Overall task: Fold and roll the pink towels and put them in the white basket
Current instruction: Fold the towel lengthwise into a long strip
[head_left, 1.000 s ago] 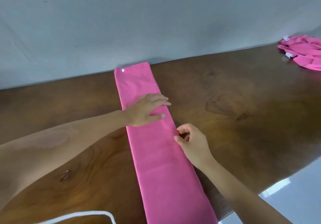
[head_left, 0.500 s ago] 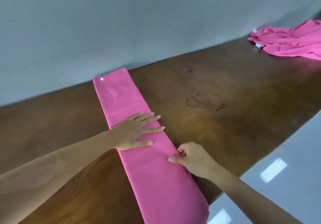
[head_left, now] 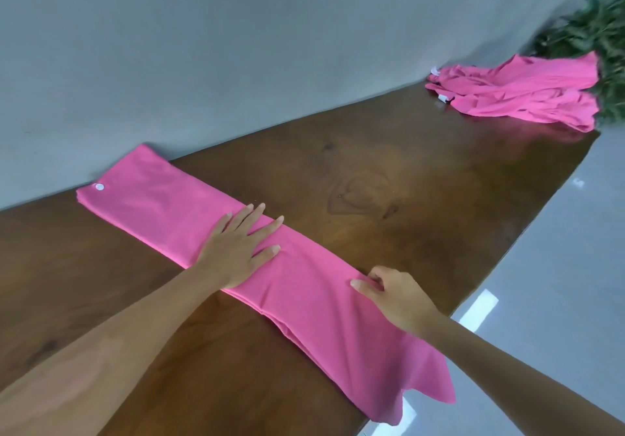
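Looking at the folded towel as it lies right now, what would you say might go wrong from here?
The folded pink towel hangs over the table edge near the right hand, so it might slide off. Only the left hand presses it flat, and the right hand pinches one edge, so the layers may shift when rolling begins.

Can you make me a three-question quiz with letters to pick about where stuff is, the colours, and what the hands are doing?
1. Where is the crumpled pile of pink towels? A far end of the brown wooden table, beside the green plant; B on the floor; C under the left hand.
2. What colour is the long folded towel? A white; B pink; C green.
3. What is the left hand doing? A pressing flat; B waving; C lifting the towel.

Answers: 1 A, the pile lies by the leaves. 2 B, it is bright pink. 3 A, straight fingers lie on it while the right hand pinches its edge.
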`<state>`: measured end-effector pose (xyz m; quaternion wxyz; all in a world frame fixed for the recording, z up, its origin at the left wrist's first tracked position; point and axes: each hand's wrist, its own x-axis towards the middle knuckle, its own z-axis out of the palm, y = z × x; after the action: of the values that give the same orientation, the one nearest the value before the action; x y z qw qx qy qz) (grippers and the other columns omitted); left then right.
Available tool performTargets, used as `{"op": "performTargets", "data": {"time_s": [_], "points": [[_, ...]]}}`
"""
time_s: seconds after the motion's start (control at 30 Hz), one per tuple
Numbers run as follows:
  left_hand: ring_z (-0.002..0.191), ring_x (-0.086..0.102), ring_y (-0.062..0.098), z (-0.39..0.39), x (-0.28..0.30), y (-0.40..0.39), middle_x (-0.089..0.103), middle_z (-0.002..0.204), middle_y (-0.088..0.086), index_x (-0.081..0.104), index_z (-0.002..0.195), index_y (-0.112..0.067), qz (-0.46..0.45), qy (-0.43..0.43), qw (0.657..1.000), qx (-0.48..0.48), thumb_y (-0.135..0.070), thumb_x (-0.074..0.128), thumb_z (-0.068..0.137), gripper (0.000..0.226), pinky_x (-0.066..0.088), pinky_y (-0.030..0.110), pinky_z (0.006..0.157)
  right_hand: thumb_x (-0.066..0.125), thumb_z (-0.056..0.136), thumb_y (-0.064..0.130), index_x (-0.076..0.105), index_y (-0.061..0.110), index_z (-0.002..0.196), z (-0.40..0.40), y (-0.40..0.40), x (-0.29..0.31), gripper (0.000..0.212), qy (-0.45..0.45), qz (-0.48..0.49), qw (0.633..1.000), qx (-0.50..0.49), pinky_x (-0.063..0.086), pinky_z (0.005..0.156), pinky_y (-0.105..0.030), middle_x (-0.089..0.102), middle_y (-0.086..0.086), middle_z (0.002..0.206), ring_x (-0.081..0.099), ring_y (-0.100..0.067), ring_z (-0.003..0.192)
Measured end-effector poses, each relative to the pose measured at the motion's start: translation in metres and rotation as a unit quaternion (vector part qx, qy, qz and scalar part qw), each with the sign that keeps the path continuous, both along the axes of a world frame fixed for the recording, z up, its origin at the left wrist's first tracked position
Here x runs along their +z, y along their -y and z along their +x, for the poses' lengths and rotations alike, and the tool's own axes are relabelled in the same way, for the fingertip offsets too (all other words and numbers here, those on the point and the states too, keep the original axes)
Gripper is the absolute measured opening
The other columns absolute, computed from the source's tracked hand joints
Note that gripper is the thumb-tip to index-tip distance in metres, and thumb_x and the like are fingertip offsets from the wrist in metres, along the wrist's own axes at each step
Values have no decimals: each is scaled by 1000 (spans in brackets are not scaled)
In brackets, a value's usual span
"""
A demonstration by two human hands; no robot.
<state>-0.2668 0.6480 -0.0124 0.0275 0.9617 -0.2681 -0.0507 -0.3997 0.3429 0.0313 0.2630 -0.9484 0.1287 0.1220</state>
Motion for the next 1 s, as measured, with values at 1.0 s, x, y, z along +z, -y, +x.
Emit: {"op": "performTargets", "data": {"time_s": [1.0], "points": [[155, -18, 21, -17, 8, 76, -18, 169, 0, -9, 161, -35, -32, -43, 917, 394, -60, 15, 103, 68, -6, 48, 124, 66, 95, 38, 61, 22, 90, 250, 83, -25, 18, 237, -70, 945, 216, 45, 81, -40, 59, 4, 97, 53, -24, 95]]}}
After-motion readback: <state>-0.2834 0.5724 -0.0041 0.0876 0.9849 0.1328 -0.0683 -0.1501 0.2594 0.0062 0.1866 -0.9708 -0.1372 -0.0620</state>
